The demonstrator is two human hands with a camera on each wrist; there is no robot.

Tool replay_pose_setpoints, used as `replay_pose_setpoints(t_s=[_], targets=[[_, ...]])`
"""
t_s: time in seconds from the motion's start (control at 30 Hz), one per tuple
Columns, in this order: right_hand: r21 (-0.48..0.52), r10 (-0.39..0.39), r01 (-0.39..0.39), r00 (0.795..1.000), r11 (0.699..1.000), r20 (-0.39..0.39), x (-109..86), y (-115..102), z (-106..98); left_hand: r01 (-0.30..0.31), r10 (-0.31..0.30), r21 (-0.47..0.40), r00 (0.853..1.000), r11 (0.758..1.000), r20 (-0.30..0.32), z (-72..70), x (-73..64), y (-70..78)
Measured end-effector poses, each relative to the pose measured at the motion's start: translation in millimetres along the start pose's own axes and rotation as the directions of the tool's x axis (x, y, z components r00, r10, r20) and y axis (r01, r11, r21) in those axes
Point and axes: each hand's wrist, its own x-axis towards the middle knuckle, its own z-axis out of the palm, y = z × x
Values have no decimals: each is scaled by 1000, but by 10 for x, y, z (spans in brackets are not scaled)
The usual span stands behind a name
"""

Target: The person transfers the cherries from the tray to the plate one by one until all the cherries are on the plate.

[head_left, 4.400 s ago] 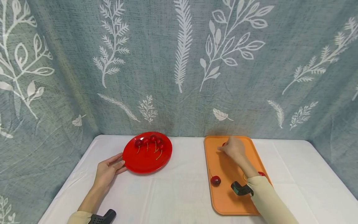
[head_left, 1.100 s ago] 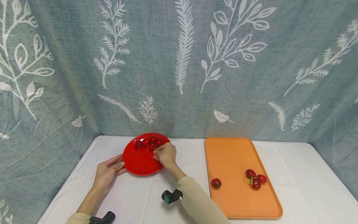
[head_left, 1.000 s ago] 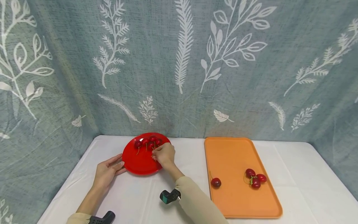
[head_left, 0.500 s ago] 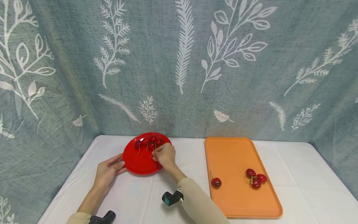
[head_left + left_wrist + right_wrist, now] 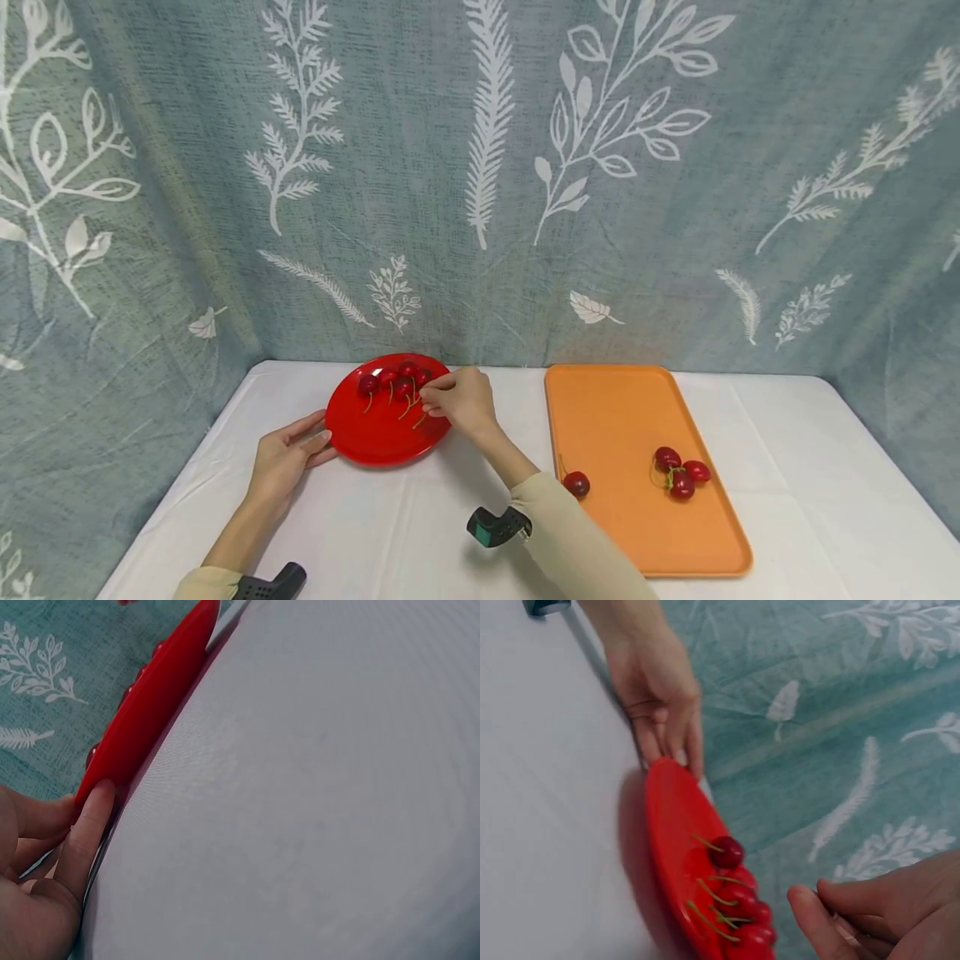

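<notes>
A red plate [image 5: 367, 435] sits at the back left of the white table, slightly raised off it on its near side. Several dark red cherries [image 5: 402, 388] with green stems lie toward its back. My left hand [image 5: 281, 462] pinches the plate's left rim, thumb and fingers on opposite faces, as the left wrist view also shows. At the plate's right edge is my right hand [image 5: 465, 404]. In the right wrist view its thumb and fingertips [image 5: 801, 896] stand a little apart beside the cherries [image 5: 741, 896], with nothing seen between them.
An orange tray [image 5: 615, 417] lies to the right. A lone cherry [image 5: 576, 484] rests by its left edge, and three cherries [image 5: 681, 484] cluster near its right edge. Behind the table hangs a teal curtain [image 5: 435, 208] with white leaf prints.
My right hand went from a cherry at the tray's back to the plate, then drew slightly right and its fingers loosened. That cherry is gone from the tray's back. The left hand stayed.
</notes>
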Motion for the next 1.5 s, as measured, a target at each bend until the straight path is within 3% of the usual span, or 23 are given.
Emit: replay_pose_setpoints(t_s=[0.43,0.6,0.73,0.87,1.03,1.27,1.5], targets=[[66,87,-86,996,994,-8,-49,59,-585,-2,2,0,1000,1000,-15,-48,-14,6],[3,93,-93,995,996,27,-79,128,-808,-4,4,25,1000,1000,-24,-62,-34,0],[-99,33,-20,989,995,142,-103,205,-1072,0,1,42,999,999,-35,-67,-49,-13],[-262,-40,101,973,960,227,-159,310,-1367,-7,8,40,999,999,-32,-62,-44,-6],[-369,-127,249,937,895,325,-265,423,-1597,-15,17,48,999,999,-43,-78,-37,14],[-423,-192,419,855,803,482,-472,544,-1774,-13,15,31,999,999,-38,-25,-27,11],[-378,-188,481,780,791,597,-578,644,-1898,-21,21,9,1000,1000,-23,11,-22,-2]])
